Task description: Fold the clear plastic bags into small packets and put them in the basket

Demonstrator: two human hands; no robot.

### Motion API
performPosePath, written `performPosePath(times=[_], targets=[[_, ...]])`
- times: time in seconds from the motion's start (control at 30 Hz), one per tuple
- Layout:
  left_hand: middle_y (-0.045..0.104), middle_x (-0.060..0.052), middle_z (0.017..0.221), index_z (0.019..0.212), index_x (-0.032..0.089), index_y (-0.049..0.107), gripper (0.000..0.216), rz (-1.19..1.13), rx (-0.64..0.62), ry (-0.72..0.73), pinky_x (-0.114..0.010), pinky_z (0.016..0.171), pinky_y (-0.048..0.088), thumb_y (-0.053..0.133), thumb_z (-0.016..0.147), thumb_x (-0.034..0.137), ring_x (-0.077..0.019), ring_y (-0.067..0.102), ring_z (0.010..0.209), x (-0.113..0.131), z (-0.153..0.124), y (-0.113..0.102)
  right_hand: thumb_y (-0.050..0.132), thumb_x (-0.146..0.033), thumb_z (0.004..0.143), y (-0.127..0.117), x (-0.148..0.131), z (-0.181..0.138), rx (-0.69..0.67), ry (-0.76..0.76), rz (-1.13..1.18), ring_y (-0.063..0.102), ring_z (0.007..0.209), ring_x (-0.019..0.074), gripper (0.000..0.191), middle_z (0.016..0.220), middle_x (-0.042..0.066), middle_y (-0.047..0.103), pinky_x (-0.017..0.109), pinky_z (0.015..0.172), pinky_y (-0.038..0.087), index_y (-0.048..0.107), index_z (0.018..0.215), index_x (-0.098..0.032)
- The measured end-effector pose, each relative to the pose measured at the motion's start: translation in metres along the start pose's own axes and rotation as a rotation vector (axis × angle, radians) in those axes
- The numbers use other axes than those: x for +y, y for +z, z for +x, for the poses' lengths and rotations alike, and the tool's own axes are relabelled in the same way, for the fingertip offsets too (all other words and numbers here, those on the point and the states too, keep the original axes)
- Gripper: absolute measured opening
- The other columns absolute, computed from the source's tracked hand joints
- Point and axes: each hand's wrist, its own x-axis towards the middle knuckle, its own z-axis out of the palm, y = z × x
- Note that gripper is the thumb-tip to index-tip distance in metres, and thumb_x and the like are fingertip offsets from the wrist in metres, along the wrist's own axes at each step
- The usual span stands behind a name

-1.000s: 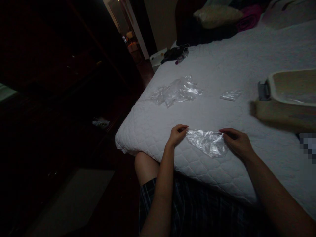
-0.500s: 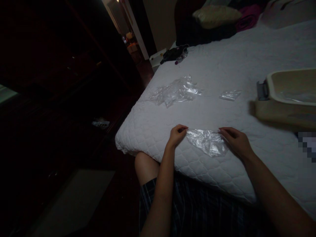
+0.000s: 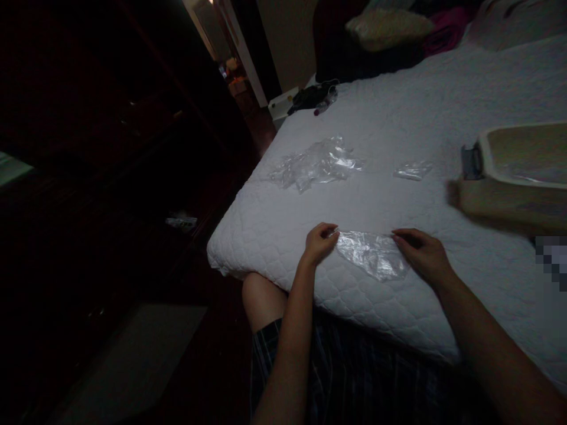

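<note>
A clear plastic bag [image 3: 373, 255] is stretched between my two hands, low over the near edge of the bed. My left hand [image 3: 321, 242] pinches its upper left corner between thumb and fingers. At the upper right corner, my right hand [image 3: 422, 252] grips the film in the same way. The bag's top edge runs nearly straight, and its crinkled lower part hangs toward me. Beyond my hands lies a crumpled heap of clear plastic [image 3: 316, 164]. A small folded piece of clear plastic [image 3: 413, 170] rests to the right of that heap.
A beige plastic bin [image 3: 509, 203] with a grey latch stands at the right, clear plastic inside it. The white quilted mattress [image 3: 266, 236] drops off at its left edge. Farther back are a yellowish pillow [image 3: 390, 29], a rolled magenta cloth [image 3: 444, 38] and dark items [image 3: 312, 97].
My left thumb and fingers have shifted very slightly right along the bag's edge. The bag and everything else look almost the same.
</note>
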Motion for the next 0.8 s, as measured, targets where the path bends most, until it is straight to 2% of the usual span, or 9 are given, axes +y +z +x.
performPosePath(times=[0.23,0.43,0.6,0.73,0.8], targets=[[0.067,-0.001,0.083,0.087,0.019,0.071,0.012,0.111,0.015,0.089,-0.023,0.070,0.045,0.064,0.079,0.017,-0.0115,0.058,0.073,-0.001,-0.003,0.003,0.062,-0.042,0.075,-0.001,0.001,0.001,-0.015,-0.091,-0.051,0.066,0.084,0.0253,0.023,0.088,0.007,0.072,0.044,0.081,0.052,0.071,0.084,-0.024],[0.067,-0.002,0.086,0.093,0.019,0.071,0.015,0.133,0.034,0.124,-0.025,0.074,0.047,0.059,0.085,0.025,-0.0134,0.060,0.078,-0.002,-0.003,0.003,0.061,-0.041,0.077,-0.002,-0.004,-0.001,-0.015,-0.140,-0.057,0.065,0.084,0.0241,0.020,0.088,0.006,0.070,0.043,0.080,0.051,0.070,0.083,-0.024],[0.065,-0.004,0.094,0.100,0.018,0.067,0.019,0.120,0.139,0.150,-0.026,0.075,0.050,0.055,0.088,0.025,-0.0131,0.061,0.080,0.000,-0.003,0.005,0.063,-0.043,0.076,-0.002,-0.003,-0.001,0.012,-0.118,-0.051,0.065,0.083,0.0231,0.022,0.092,0.007,0.069,0.041,0.078,0.052,0.069,0.087,-0.024],[0.065,-0.008,0.097,0.094,0.016,0.066,0.017,0.277,0.259,0.357,-0.031,0.081,0.053,0.052,0.088,0.023,-0.0170,0.062,0.091,0.004,-0.016,0.004,0.062,-0.042,0.078,-0.001,-0.002,-0.003,0.093,-0.156,-0.085,0.066,0.081,0.0243,0.023,0.093,0.008,0.068,0.042,0.075,0.054,0.069,0.090,-0.023],[0.067,-0.010,0.104,0.097,0.017,0.065,0.018,0.406,0.216,0.489,-0.038,0.088,0.053,0.052,0.088,0.025,-0.0199,0.062,0.099,0.007,-0.028,0.002,0.058,-0.040,0.083,-0.001,-0.004,-0.006,0.157,-0.254,-0.158,0.066,0.086,0.0262,0.023,0.096,0.010,0.068,0.044,0.077,0.053,0.069,0.095,-0.023]])
